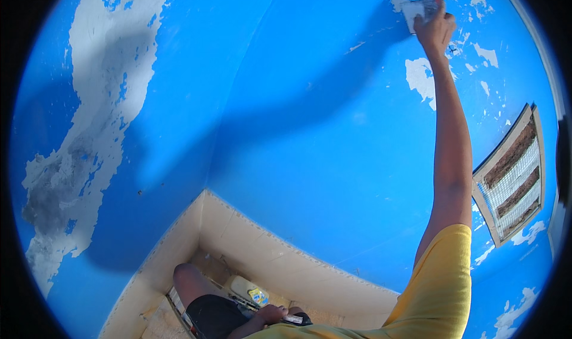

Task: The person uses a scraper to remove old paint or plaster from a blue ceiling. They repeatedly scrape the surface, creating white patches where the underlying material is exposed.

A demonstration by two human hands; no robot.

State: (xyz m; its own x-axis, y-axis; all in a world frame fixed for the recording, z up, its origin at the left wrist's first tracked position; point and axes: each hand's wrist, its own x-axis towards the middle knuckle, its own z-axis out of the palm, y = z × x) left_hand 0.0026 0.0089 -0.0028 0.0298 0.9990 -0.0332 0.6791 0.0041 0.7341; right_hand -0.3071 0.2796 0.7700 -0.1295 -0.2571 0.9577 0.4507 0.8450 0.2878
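My right hand (435, 33) is raised high at the upper right. In it is a flat, thin-bladed scraper (413, 17), smeared with white and red at one corner, held close against the blue painted wall (304, 160). Bare pale patches (420, 77) where paint is gone surround that hand. Low in the view, my left hand (270, 314) is in front of my lap, its fingers curled round a small tool with a whitish end (293, 319); the rest of this tool is hidden.
A long stripped patch (111, 80) runs down the wall at left. Beige tiling (277, 258) meets at a corner below. A pale plastic container (243, 287) with a yellow label lies under me. A meshed vent opening (511, 178) is at right.
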